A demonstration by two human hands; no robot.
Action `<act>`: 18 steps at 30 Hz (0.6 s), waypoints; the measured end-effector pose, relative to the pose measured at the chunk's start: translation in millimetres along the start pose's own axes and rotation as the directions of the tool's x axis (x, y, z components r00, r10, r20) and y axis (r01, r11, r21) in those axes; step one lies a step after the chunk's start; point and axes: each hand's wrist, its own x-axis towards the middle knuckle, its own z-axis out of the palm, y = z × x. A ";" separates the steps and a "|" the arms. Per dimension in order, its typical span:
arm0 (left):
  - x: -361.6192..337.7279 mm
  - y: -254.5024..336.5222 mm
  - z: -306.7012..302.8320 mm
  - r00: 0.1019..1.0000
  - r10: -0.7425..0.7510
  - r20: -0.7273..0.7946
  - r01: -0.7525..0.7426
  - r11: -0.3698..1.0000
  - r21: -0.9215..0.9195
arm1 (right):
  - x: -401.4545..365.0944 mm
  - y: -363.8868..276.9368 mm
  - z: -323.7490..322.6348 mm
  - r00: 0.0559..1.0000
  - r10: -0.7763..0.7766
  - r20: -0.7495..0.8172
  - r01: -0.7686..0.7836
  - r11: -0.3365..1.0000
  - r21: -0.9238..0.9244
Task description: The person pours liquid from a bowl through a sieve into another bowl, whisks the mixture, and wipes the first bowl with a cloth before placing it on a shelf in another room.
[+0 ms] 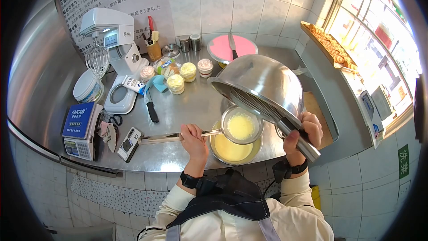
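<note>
My left hand (194,142) is closed around the long handle of a fine-mesh strainer (257,129). Pale yellow foamy liquid sits in the strainer's mesh, which is held over a metal bowl (214,153) of smooth yellow liquid. To the right, a large metal mixing bowl (272,73) is tipped sideways above the strainer. My right hand (306,135) is closed at its rim, gripping the bowl together with the handle of a balloon whisk (307,150). The whisk's wires rest inside the tipped bowl; part of my right fingers is hidden behind the handle.
Left on the steel counter (178,163) are a phone (129,145), a kitchen scale (79,148), a spatula (152,111) and a stand mixer (127,53). Several cream-filled cups (175,84) and a pink-topped round stand (218,50) lie farther back. Pastries (332,47) sit by the window.
</note>
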 end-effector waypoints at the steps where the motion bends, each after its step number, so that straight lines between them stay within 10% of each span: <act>1: 0.0 0.0 0.2 1.000 -0.002 0.000 0.002 1.000 -0.003 | -0.7 0.4 -0.5 1.000 0.003 0.003 -0.003 1.000 0.012; 18: -1.0 0.2 0.8 1.000 -0.001 -0.011 0.001 1.000 -0.009 | -0.3 3.1 3.2 1.000 -0.008 -0.010 0.008 1.000 -0.004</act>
